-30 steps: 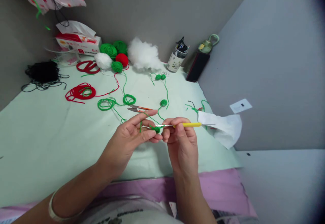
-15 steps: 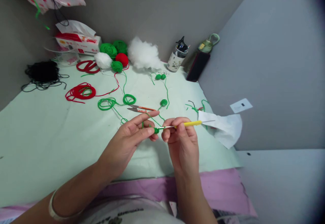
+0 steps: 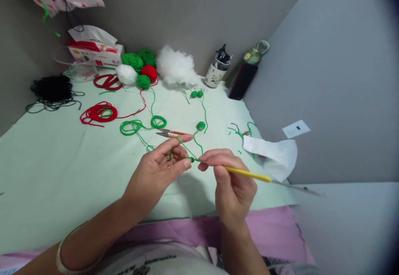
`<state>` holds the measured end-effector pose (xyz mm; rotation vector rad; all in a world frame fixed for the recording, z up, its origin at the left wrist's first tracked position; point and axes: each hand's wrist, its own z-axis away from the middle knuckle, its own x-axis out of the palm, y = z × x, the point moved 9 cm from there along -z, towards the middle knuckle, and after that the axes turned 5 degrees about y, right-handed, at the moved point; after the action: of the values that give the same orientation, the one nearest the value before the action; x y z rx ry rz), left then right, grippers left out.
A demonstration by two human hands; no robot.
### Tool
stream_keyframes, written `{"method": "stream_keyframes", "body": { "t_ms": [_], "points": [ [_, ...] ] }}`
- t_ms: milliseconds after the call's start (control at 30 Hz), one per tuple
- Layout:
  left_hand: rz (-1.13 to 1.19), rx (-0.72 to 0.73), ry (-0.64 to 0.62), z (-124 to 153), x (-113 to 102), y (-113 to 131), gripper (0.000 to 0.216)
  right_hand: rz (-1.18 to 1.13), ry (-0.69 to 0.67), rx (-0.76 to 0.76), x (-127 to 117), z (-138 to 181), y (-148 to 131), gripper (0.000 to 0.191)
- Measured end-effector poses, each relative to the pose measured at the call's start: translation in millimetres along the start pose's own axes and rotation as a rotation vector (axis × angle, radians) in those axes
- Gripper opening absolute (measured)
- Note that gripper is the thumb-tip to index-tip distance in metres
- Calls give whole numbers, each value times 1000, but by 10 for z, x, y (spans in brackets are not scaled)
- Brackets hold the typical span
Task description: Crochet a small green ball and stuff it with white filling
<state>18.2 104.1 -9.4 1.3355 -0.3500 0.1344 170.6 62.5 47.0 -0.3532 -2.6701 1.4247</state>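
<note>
My left hand (image 3: 162,163) pinches a small green crochet piece (image 3: 192,159) between thumb and fingers, with green yarn (image 3: 185,145) running over its raised index finger. In my right hand (image 3: 232,179) is a crochet hook with a yellow handle (image 3: 249,174); its thin metal tip meets the crochet piece. The hook's back end points right and is blurred. Just beyond my hands lie orange-handled thread snips (image 3: 171,133), partly covered by my left index finger. A green crocheted ball (image 3: 201,126) with a yarn tail sits behind them.
Coiled green yarn (image 3: 131,128) and red yarn (image 3: 99,112) lie left. Along the back stand a tissue pack (image 3: 96,54), yarn balls (image 3: 133,62), white stuffing (image 3: 177,65), a pen cup (image 3: 216,73) and a phone (image 3: 243,81). White paper (image 3: 274,154) lies right.
My right hand has turned and shifted a little right, so the hook's handle now slopes down to the right. My left hand keeps its pinch on the crochet piece.
</note>
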Motion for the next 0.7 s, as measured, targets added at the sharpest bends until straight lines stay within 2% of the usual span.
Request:
{"method": "stream_keyframes", "body": {
  "t_ms": [133,267,400,500,600,700],
  "points": [
    [-44,70,57,25,-27,50,38,145,-75,-161,28,57,-144,25],
    [-78,137,96,49,-55,53,38,96,-91,-188,40,3,-120,25],
    [-26,104,91,39,-36,17,39,236,-68,-327,109,32,-162,25],
    [66,25,46,27,17,10,44,400,8,-427,100,154,-193,31],
    [218,-158,-56,33,127,-67,55,551,-6,-541,134,292,-216,41],
    [326,-307,-140,58,212,-144,58,477,-27,-501,109,293,-183,43]
  ]
}}
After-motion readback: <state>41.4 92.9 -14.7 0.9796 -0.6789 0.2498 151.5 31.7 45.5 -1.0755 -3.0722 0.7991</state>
